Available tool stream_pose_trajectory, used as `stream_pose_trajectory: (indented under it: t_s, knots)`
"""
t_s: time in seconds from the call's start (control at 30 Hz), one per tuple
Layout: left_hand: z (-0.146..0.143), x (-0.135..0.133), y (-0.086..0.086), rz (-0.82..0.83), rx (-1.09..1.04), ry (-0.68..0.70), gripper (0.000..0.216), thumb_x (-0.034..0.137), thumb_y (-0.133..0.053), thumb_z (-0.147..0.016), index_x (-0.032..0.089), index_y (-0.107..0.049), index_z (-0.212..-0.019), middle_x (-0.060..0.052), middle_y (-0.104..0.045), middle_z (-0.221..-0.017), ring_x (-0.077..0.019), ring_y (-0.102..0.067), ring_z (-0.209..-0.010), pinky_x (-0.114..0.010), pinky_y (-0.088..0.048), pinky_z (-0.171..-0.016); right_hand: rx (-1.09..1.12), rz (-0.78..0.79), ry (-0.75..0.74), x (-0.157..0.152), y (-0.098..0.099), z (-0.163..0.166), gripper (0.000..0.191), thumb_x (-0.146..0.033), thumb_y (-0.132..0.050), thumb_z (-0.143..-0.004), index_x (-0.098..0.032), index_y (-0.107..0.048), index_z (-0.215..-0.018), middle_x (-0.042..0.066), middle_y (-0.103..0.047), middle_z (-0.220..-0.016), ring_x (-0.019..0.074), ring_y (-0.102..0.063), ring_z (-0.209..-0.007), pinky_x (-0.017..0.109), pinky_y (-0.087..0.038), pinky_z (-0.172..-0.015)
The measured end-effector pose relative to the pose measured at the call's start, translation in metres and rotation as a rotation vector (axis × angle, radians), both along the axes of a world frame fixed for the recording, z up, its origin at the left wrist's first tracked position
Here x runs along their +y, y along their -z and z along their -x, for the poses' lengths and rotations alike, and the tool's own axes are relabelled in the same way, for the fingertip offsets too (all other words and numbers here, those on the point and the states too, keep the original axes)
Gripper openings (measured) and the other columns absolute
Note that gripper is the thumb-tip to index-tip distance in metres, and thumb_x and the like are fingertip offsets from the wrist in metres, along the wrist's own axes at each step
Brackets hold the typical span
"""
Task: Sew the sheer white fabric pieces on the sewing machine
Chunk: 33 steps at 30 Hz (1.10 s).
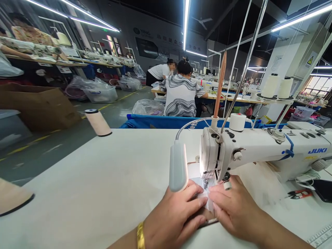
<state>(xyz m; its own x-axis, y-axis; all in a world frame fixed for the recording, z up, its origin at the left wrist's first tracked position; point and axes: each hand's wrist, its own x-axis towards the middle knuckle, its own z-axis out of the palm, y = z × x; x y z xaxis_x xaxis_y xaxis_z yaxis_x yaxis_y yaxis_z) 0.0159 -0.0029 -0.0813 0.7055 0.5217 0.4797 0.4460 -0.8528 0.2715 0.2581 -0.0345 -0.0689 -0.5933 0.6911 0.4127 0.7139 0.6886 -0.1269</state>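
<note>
From the head view: working at a white sewing machine (243, 152), with both hands down at the stitching spot. Busy, by the look of it, with guiding a small pale cloth (209, 205) under the presser foot (205, 183). Lying flat right there, between the fingertips and partly under them.

Touching it from the left with the left hand (177, 215), fingers bent and a bit spread. Touching it from the right with the right hand (234, 207), fingers bunched close. Cannot tell a pinch from a plain push in either hand, with so much hidden under the fingers.

Seems to call next for slow, even little nudges, keeping the cloth flat and the fingertips off the needle (too small to make out, but surely sharp).

Tight at the front: boxed in by the machine above and by a lamp (177, 167) just over the left hand. Wide room to the left over the table (109, 183), out to a long slanted edge, with a thread cone (98, 123) near the far corner and another cone (12, 197) at the near side. Less room on the right, because of snips (301, 194), a dark phone-like thing (325, 190) and a ruler (321, 236). Worth minding with the right elbow.
</note>
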Motion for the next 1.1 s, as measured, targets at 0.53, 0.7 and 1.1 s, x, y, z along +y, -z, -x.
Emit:
stream_pose_trajectory:
  t_s: [0.53,0.7,1.1]
  knots:
    - [-0.002,-0.005,-0.006,-0.002,0.002,-0.054,0.024,0.020,-0.061,-0.093,0.028,-0.072,-0.113,-0.004,-0.072,-0.109,-0.0263,-0.065,-0.101,-0.046,-0.044,-0.091,0.001,0.033,0.043,0.000,0.002,-0.001,0.013,-0.010,-0.059,-0.094,-0.021,-0.060,-0.087,0.005,-0.072,-0.096,0.0249,-0.052,-0.089,0.039,-0.041,-0.085]
    - [-0.002,-0.008,-0.007,0.014,-0.003,-0.022,0.017,0.019,-0.056,-0.098,0.025,-0.071,-0.105,-0.005,-0.072,-0.105,-0.0258,-0.063,-0.099,-0.046,-0.039,-0.088,0.003,0.035,0.013,-0.001,0.000,-0.001,0.013,-0.010,-0.058,-0.094,-0.022,-0.063,-0.092,0.006,-0.074,-0.105,0.0261,-0.055,-0.094,0.040,-0.042,-0.087]
    - [-0.006,-0.009,0.003,-0.018,-0.076,-0.029,0.018,0.016,-0.050,-0.100,0.023,-0.062,-0.088,-0.001,-0.074,-0.095,-0.0226,-0.061,-0.091,-0.044,-0.033,-0.086,-0.064,0.099,-0.034,-0.001,0.000,-0.003,0.018,-0.007,-0.057,-0.088,-0.021,-0.062,-0.097,0.004,-0.073,-0.098,0.0250,-0.055,-0.089,0.039,-0.040,-0.088]
